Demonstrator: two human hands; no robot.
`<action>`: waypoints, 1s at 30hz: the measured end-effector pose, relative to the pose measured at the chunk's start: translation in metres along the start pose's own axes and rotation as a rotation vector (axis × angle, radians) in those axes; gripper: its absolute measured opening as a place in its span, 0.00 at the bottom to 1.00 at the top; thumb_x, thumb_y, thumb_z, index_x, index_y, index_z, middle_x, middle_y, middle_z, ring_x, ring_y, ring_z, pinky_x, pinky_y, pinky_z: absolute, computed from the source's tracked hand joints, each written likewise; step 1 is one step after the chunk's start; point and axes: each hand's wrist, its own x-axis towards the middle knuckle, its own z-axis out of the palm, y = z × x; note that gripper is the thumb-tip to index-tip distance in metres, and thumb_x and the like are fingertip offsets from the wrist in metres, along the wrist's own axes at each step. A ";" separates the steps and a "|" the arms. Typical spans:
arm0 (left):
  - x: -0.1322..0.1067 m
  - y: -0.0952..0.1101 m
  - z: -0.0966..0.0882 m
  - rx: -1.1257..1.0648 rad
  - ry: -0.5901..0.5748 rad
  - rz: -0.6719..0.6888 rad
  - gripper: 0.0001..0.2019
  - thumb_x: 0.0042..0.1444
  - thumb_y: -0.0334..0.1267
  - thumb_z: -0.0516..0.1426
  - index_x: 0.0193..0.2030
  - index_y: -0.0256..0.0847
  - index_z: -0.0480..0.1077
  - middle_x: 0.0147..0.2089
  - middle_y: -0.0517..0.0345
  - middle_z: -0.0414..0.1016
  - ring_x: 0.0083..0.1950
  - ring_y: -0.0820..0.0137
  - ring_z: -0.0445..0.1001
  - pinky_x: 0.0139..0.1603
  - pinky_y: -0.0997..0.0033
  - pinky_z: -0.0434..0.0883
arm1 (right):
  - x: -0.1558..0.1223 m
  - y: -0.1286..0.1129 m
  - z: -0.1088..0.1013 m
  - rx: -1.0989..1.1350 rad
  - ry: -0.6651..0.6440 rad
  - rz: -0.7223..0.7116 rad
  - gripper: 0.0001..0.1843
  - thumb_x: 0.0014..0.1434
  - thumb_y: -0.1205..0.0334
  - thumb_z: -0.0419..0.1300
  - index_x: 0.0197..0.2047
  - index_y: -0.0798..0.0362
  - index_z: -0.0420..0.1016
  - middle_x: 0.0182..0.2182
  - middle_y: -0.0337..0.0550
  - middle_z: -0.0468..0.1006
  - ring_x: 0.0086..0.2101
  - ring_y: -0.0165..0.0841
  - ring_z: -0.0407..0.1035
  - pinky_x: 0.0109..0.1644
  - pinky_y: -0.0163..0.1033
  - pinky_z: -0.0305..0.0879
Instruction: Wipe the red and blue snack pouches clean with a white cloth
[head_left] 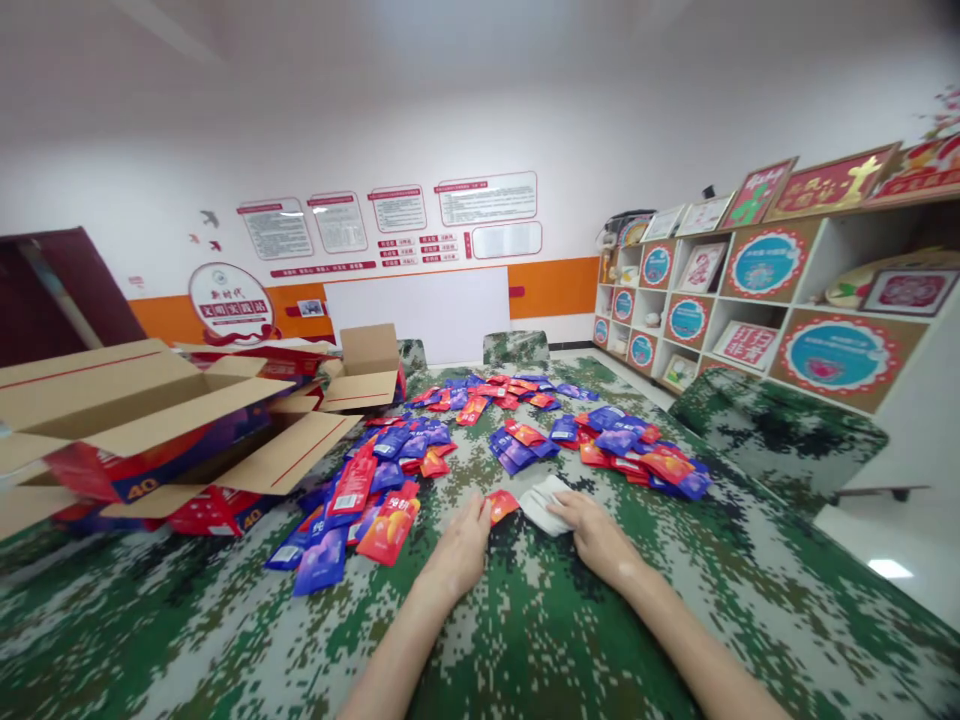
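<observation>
Over the middle of the table, my left hand (463,545) is closed on the edge of a red-orange packet (502,506). My right hand (592,528) grips a crumpled white cloth (541,504), which lies right beside that packet; whether they touch I cannot tell. Just beyond my hands lies a small stack of purple and red packets (523,447). To the left of my left hand is a loose pile of red and purple packets (388,525). Another heap of packets (637,450) spreads out to the right, past my right hand.
Opened cardboard boxes (150,425) crowd the table's left side, flaps spread outward. More packets (495,392) lie in a row farther back. A camouflage cloth (517,650) covers the table. Camouflage-covered chairs (780,435) stand at the right and far end, near a white shelf (716,300).
</observation>
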 end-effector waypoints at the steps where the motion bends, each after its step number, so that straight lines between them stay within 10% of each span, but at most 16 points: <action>1: -0.003 0.002 0.002 -0.015 -0.004 0.001 0.30 0.54 0.27 0.46 0.65 0.36 0.46 0.67 0.44 0.47 0.67 0.60 0.46 0.64 0.59 0.51 | 0.000 0.000 0.001 0.001 0.006 -0.006 0.35 0.43 0.81 0.45 0.53 0.54 0.71 0.53 0.50 0.70 0.55 0.40 0.60 0.60 0.52 0.54; 8: -0.010 0.000 0.013 -0.046 -0.068 0.020 0.33 0.61 0.49 0.46 0.67 0.31 0.40 0.69 0.41 0.39 0.69 0.58 0.37 0.66 0.53 0.42 | -0.002 -0.001 0.004 0.031 0.025 0.006 0.37 0.42 0.81 0.46 0.55 0.49 0.70 0.54 0.47 0.69 0.55 0.39 0.60 0.61 0.52 0.53; 21: -0.067 -0.011 -0.021 -0.147 -0.042 0.024 0.28 0.60 0.47 0.48 0.65 0.40 0.49 0.67 0.48 0.48 0.67 0.60 0.48 0.65 0.58 0.49 | 0.016 0.008 -0.015 0.213 0.105 0.231 0.33 0.41 0.74 0.45 0.50 0.54 0.74 0.50 0.43 0.74 0.51 0.37 0.66 0.58 0.48 0.58; 26: -0.075 0.004 -0.015 -0.126 -0.002 0.097 0.26 0.61 0.45 0.48 0.65 0.41 0.50 0.67 0.48 0.49 0.68 0.60 0.45 0.66 0.52 0.44 | 0.035 -0.018 -0.031 0.340 0.177 0.301 0.31 0.42 0.73 0.47 0.50 0.55 0.74 0.47 0.45 0.76 0.49 0.41 0.68 0.54 0.50 0.62; 30: -0.068 0.010 -0.014 -0.188 0.019 0.144 0.28 0.61 0.43 0.48 0.66 0.43 0.46 0.68 0.51 0.46 0.67 0.62 0.46 0.65 0.57 0.50 | 0.049 -0.061 -0.025 0.368 0.167 0.073 0.32 0.42 0.76 0.46 0.50 0.53 0.74 0.49 0.44 0.74 0.49 0.37 0.67 0.57 0.48 0.60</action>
